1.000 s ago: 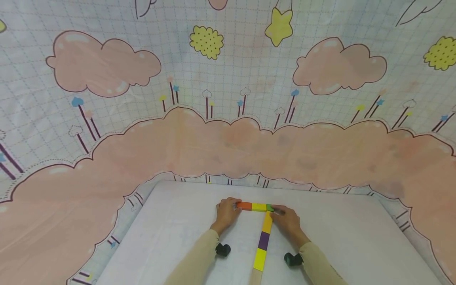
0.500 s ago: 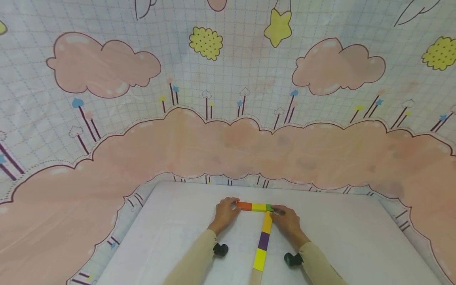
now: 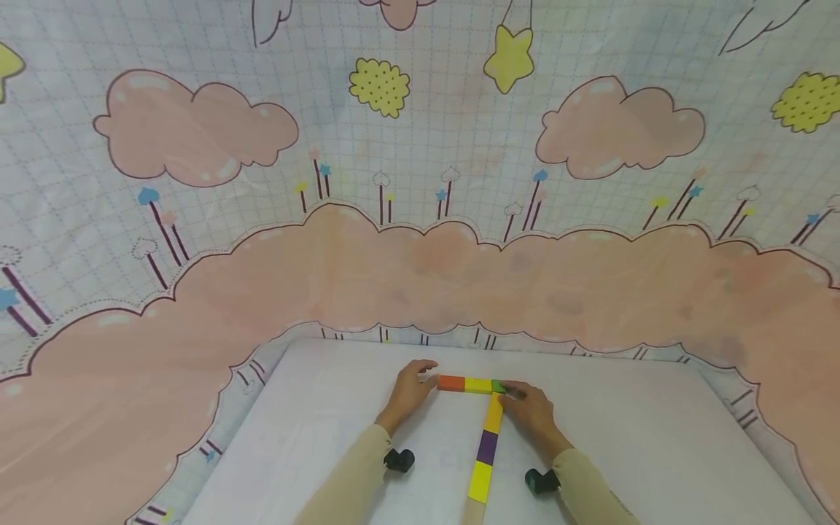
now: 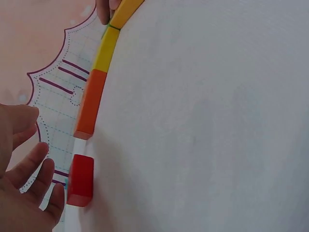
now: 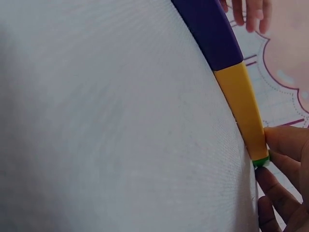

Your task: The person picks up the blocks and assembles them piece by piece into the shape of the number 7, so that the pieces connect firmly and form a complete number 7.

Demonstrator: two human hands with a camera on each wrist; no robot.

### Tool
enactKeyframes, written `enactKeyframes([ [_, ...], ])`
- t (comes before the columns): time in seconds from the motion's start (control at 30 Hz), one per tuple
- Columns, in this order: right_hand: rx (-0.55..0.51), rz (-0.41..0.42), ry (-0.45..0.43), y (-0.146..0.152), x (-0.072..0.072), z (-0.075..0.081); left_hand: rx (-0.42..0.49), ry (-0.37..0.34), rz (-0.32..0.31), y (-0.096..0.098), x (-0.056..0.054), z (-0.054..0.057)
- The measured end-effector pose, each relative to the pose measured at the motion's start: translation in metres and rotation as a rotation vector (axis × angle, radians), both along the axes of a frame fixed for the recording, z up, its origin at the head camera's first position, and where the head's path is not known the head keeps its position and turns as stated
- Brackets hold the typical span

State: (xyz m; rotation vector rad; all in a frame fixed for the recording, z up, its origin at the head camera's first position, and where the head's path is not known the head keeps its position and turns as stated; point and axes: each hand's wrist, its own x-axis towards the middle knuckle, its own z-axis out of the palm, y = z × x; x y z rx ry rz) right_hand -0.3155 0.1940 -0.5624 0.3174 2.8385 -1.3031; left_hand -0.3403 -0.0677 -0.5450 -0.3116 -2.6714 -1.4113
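In the head view my left hand (image 3: 408, 392) is at the left end of a row of blocks, thumb and fingers spread apart. The orange block (image 4: 91, 104) ends that row, joined to a yellow block (image 3: 478, 386). Beyond a small gap, a red block (image 4: 80, 181) stands near my left fingers (image 4: 35, 181) in the left wrist view; in the head view it is hidden. My right hand (image 3: 533, 410) pinches the small green block (image 5: 260, 161) at the corner. From there an amber-yellow block (image 5: 243, 104) leads down towards me.
A purple block (image 3: 487, 447), another yellow block (image 3: 480, 482) and a tan block (image 3: 474, 512) continue the line towards me. They lie on a white table (image 3: 315, 437). Behind it hangs a cloth (image 3: 420, 277) printed with clouds and stars.
My left fingers have parted from the orange end of the row, and that hand has drawn slightly left. The right hand stays at the green block. The head view has tilted slightly upward.
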Motion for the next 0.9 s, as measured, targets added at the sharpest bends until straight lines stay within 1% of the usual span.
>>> enactKeyframes([
  [0.13, -0.008, -0.001, -0.006, 0.000, 0.001, 0.001, 0.037, 0.021, -0.009, -0.002, 0.004, 0.007],
  [0.27, -0.016, -0.008, -0.002, 0.000, 0.000, 0.002, 0.056, 0.006, -0.024, -0.005, 0.007, 0.012],
  [0.43, -0.036, -0.019, -0.026, 0.000, -0.001, 0.000, 0.045, 0.002, -0.038, -0.007, 0.010, 0.014],
  [0.53, -0.041, -0.024, -0.033, 0.000, -0.002, -0.002, 0.031, 0.020, -0.041, -0.007, 0.013, 0.014],
  [0.67, -0.043, -0.028, -0.027, 0.000, -0.002, -0.001, -0.037, 0.048, -0.046, -0.010, 0.017, 0.014],
  [0.8, -0.043, -0.031, -0.029, 0.000, -0.001, -0.001, -0.122, 0.075, -0.062, -0.016, 0.019, 0.009],
  [0.9, -0.041, -0.032, -0.024, -0.001, 0.000, -0.001, -0.164, 0.084, -0.067, -0.021, 0.021, 0.007],
])
